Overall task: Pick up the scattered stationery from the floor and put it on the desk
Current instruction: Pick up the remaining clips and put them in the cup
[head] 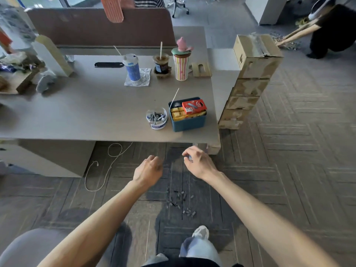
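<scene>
Below desk (pixel 96 116) edge: right fingers (pixel 192 151) pinch small blurred item (pixel 190 158); left fingers (pixel 154 159) curled, contents hidden.

The floor (pixel 289 151) is grey herringbone carpet. A brown partition (pixel 100 26) backs the desk (pixel 77 112). Cardboard boxes (pixel 250 78) stand stacked beside it.

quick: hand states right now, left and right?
Left hand: fingers curled, contents hidden, cannot tell.
Right hand: closed, pinching a small bluish item, likely a clip.
</scene>
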The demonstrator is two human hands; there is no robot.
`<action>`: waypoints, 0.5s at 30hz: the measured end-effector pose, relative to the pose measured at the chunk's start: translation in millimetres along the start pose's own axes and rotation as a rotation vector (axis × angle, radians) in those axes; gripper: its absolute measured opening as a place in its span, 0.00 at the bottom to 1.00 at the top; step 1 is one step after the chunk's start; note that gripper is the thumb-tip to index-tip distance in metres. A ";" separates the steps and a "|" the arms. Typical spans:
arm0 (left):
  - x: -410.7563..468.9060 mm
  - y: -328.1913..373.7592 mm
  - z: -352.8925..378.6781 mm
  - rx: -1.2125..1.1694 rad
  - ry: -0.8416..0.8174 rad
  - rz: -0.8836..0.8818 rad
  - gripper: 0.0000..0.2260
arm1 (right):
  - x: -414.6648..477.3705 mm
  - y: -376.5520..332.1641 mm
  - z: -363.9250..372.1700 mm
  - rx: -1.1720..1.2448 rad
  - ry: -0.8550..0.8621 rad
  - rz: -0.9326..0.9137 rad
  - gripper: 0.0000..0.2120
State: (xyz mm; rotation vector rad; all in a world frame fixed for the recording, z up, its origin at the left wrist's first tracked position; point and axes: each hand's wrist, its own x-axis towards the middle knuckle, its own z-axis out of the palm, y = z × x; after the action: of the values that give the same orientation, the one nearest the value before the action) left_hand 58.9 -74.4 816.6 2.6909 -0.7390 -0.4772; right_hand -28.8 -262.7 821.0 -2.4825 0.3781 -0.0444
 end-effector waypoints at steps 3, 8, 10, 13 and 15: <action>-16.3 -7.6 19.7 0.012 0.012 0.000 0.09 | -18.5 7.1 25.2 0.015 -0.016 0.061 0.10; -30.3 -29.3 67.0 -0.082 -0.025 -0.014 0.09 | -46.8 28.2 78.7 0.010 -0.081 0.146 0.10; -31.8 -40.4 92.4 -0.100 -0.043 -0.037 0.10 | -57.9 44.6 101.4 0.022 -0.098 0.181 0.09; -30.9 -59.3 139.8 -0.097 -0.066 -0.096 0.11 | -67.9 79.0 137.3 0.010 -0.132 0.210 0.09; -26.4 -72.7 179.6 -0.105 -0.074 -0.147 0.12 | -67.6 109.7 166.5 0.008 -0.150 0.238 0.09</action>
State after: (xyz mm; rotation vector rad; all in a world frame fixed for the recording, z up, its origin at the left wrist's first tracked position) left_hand -1.6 -37.5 634.3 2.6520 -0.5213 -0.6360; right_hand -101.9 -231.8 626.1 -2.3971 0.6029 0.2353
